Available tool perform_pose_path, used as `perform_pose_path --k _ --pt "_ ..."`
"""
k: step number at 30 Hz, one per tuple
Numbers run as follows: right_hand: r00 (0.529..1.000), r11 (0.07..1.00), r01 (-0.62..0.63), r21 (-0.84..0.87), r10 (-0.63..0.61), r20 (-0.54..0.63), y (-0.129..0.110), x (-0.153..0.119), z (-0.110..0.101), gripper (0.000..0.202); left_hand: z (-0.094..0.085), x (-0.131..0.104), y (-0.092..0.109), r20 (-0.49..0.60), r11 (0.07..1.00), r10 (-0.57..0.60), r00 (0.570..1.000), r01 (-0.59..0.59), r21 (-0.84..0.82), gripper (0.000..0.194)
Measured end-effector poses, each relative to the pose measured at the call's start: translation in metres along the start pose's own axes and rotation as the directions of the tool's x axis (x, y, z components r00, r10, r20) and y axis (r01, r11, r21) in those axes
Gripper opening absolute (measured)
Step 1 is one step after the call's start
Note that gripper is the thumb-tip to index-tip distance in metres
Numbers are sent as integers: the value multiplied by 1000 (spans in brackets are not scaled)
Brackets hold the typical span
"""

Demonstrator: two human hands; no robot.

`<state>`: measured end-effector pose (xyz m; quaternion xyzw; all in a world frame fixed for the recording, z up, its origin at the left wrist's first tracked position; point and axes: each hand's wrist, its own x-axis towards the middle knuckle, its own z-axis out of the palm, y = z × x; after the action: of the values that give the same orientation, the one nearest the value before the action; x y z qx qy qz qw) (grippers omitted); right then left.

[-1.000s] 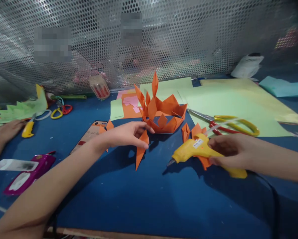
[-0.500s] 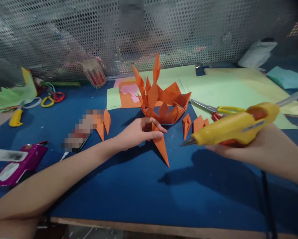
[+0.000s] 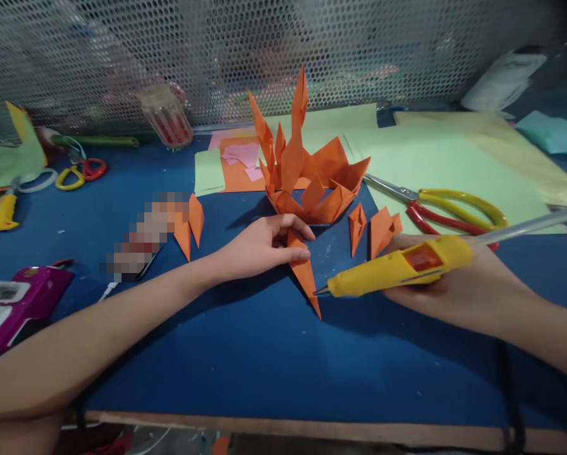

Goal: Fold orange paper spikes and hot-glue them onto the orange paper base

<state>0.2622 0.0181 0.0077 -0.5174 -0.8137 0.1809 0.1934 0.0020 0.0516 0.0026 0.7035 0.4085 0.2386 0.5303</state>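
My left hand pinches the upper end of a folded orange paper piece, whose long point faces down toward the table's front edge. In my right hand is a yellow glue gun with a glue stick in its rear end. Its metal nozzle is at the paper's lower point; whether they touch I cannot tell. Behind my left hand stands an orange folded-paper crown shape with tall spikes. Two small orange folded pieces lie between it and my right hand.
Red and yellow scissors lie on pale green sheets at the right. More orange pieces sit beside a blurred phone. A jar, more scissors, a yellow cutter and a purple object are at the left.
My right hand has brought the glue gun left and down, its nozzle now at the orange piece's point. My left hand keeps its pinch. The view has shifted slightly.
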Motion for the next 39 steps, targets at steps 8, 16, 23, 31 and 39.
perform_pose_path --k 8,16,23,31,39 --pt "898 986 -100 -135 31 -439 -3 -4 -13 22 0 -6 -1 -79 925 250 965 -262 -275 9" --pt "892 976 -67 -206 -34 -452 5 4 -23 29 2 -10 -2 -39 930 344 938 -346 -123 12" --pt "951 979 83 -186 -134 -279 3 6 -17 19 4 -8 -4 -49 944 323 945 -326 -61 10" --pt "943 953 179 -246 -237 -234 1 3 -11 17 4 -7 -7 -40 887 462 886 -461 21 12" --pt "961 968 123 -218 -171 -217 2 1 -8 15 3 -8 -2 -32 842 532 846 -525 122 10"
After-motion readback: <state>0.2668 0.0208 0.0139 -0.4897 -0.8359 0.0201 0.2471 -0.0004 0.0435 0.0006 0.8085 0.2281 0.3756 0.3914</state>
